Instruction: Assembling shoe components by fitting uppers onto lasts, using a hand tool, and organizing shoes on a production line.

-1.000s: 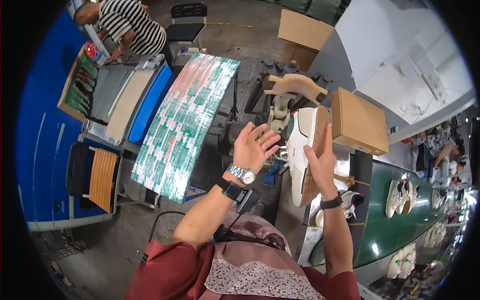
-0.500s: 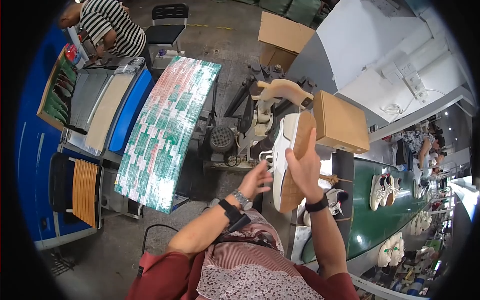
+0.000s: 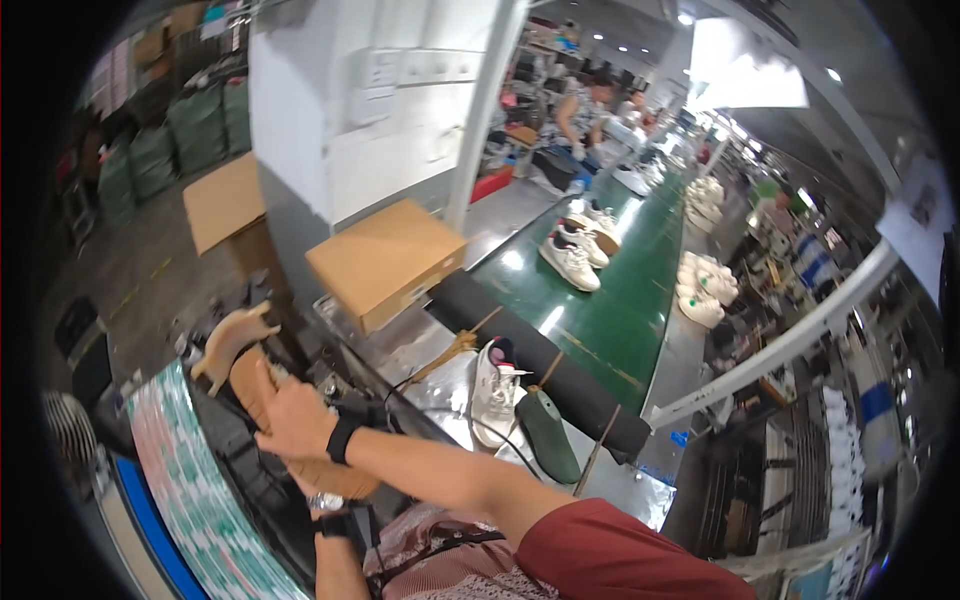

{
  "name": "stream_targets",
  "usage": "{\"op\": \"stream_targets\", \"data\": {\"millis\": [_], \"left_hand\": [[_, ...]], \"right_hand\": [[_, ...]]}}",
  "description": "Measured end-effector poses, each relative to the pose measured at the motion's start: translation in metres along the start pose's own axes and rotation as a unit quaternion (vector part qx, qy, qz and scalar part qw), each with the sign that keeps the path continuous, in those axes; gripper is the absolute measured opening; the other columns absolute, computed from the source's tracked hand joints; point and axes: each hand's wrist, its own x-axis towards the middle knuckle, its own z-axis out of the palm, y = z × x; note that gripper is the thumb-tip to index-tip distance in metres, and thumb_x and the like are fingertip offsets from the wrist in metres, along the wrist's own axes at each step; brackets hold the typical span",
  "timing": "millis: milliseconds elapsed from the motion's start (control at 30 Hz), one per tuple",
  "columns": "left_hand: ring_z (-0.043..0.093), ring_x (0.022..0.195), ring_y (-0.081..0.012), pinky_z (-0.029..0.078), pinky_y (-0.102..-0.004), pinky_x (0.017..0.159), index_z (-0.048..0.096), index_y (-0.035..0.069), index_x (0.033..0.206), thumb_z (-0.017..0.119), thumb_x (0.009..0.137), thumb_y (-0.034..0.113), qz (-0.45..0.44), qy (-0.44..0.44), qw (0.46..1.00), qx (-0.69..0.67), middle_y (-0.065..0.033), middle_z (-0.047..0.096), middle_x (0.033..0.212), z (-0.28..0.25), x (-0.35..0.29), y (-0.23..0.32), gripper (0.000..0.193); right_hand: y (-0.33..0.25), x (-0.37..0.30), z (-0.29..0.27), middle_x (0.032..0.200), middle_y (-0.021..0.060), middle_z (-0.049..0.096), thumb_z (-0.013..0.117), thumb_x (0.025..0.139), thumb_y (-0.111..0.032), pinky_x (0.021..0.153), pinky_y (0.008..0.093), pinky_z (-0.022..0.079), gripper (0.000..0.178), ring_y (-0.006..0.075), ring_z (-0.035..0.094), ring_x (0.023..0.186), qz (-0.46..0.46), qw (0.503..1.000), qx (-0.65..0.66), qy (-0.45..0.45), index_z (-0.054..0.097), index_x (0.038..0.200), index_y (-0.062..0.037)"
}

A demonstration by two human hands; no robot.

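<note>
My right hand [image 3: 300,415], a black band at its wrist, is closed on a shoe [image 3: 335,478] whose brown sole faces up. The shoe's upper is turned away from view. Below it, my left hand [image 3: 307,484], with a watch and a black strap, is mostly covered by the shoe and right hand; its fingers are hidden. Just beyond the shoe's far end is a curved tan pad [image 3: 228,342] on a dark machine. To the right, a white sneaker [image 3: 494,395] and a dark green shoe last [image 3: 548,437] rest on a metal tabletop [image 3: 425,365].
A cardboard box [image 3: 385,265] sits at the tabletop's far side, near a straw-coloured brush [image 3: 445,357]. Beyond a black roller [image 3: 530,350] runs a green conveyor belt [image 3: 600,345] carrying white sneakers [image 3: 572,262]. A green-and-white wrapped board [image 3: 190,470] stands at left. People work far along the belt.
My view has swung right toward the conveyor. The shoe, held sole outward before, now lies lower with its sole up. My left hand, free and spread earlier, has moved in under it.
</note>
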Motion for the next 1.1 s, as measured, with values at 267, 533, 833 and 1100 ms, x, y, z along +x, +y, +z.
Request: {"op": "stream_targets", "data": {"millis": [267, 533, 833, 1100], "left_hand": [[0.058, 0.113, -0.0212, 0.048, -0.0348, 0.097, 0.050, 0.003, 0.128, 0.067, 0.093, 0.031, -0.054, -0.002, 0.998, 0.018, -0.0108, 0.059, 0.121, 0.037, -0.036, 0.016, 0.048], [0.057, 0.117, -0.0245, 0.046, -0.0375, 0.100, 0.050, 0.002, 0.130, 0.069, 0.091, 0.033, -0.102, 0.010, 0.995, 0.012, -0.0127, 0.059, 0.124, 0.043, -0.071, 0.034, 0.054], [0.056, 0.120, -0.0283, 0.045, -0.0405, 0.103, 0.051, 0.001, 0.133, 0.072, 0.089, 0.036, -0.169, 0.032, 0.985, 0.021, -0.0149, 0.060, 0.127, 0.023, -0.100, 0.044, 0.060], [0.055, 0.124, -0.0316, 0.044, -0.0432, 0.105, 0.051, -0.001, 0.135, 0.075, 0.087, 0.038, -0.207, 0.076, 0.975, 0.033, -0.0168, 0.060, 0.130, -0.013, -0.134, 0.060, 0.066]], "right_hand": [[0.002, -0.050, -0.016, 0.089, 0.0294, 0.056, 0.071, 0.080, -0.039, 0.059, 0.0470, 0.055, 0.108, 0.0418, 0.063, 0.063, 0.049, 0.998, 0.039, 0.018, 0.009, 0.156, 0.0068], [0.007, -0.054, -0.006, 0.087, 0.0286, 0.055, 0.074, 0.079, -0.038, 0.056, 0.0446, 0.054, 0.112, 0.0406, 0.061, 0.060, 0.051, 0.996, 0.038, 0.062, 0.006, 0.157, 0.0067], [0.009, -0.070, 0.000, 0.096, 0.0297, 0.056, 0.075, 0.078, -0.036, 0.056, 0.0436, 0.054, 0.116, 0.0394, 0.062, 0.061, 0.064, 0.996, 0.030, 0.055, 0.001, 0.159, 0.0013], [-0.010, -0.096, -0.019, 0.116, 0.0316, 0.054, 0.074, 0.079, -0.031, 0.067, 0.0479, 0.056, 0.113, 0.0442, 0.065, 0.073, 0.071, 0.987, 0.068, 0.124, 0.000, 0.160, -0.0037]]}}
